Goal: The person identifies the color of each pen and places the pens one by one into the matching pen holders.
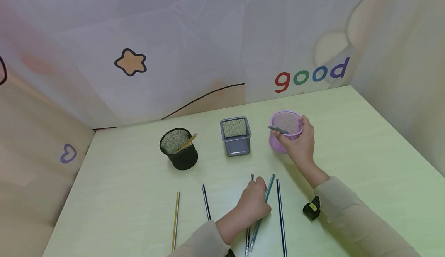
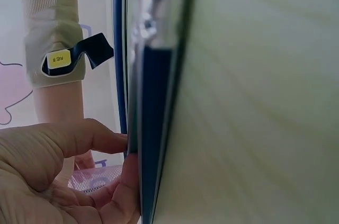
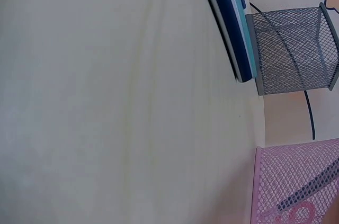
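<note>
head: left hand point(image 1: 253, 201) pinches teal pencil point(image 1: 270, 186), near side of worktop point(image 1: 121, 195); right hand point(image 1: 301, 146) grips far-right pink mesh cup point(image 1: 276, 145) by its rim | left wrist: thumb point(image 2: 103, 136) and finger point(image 2: 130, 179) meet at the pencil; likely light, stiff, smooth, best taken mid-shaft | right wrist: another pencil point(image 3: 310, 186) slants inside the cup, grey mesh cup point(image 3: 291, 49) to its left
</note>
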Demonstrator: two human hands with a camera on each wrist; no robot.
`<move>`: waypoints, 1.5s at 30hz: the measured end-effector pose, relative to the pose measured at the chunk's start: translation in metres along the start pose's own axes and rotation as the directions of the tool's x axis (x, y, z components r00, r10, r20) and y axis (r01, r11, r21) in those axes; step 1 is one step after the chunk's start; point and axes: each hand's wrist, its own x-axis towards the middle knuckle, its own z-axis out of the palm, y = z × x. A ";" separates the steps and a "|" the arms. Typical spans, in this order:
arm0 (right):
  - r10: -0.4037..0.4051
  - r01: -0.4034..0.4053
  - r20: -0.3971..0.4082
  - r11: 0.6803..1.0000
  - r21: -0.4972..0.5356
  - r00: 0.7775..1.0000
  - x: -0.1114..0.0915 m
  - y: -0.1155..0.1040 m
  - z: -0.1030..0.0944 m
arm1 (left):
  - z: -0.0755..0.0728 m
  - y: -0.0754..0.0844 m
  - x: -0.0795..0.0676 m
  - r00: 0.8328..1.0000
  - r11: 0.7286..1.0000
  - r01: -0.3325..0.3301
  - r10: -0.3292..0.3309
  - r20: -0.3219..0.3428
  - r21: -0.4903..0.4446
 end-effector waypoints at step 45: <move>0.020 -0.019 0.017 1.000 -0.014 1.000 -0.001 -0.001 -0.001 | -0.051 -0.004 -0.001 0.985 0.989 -0.072 0.050 -0.166 -0.127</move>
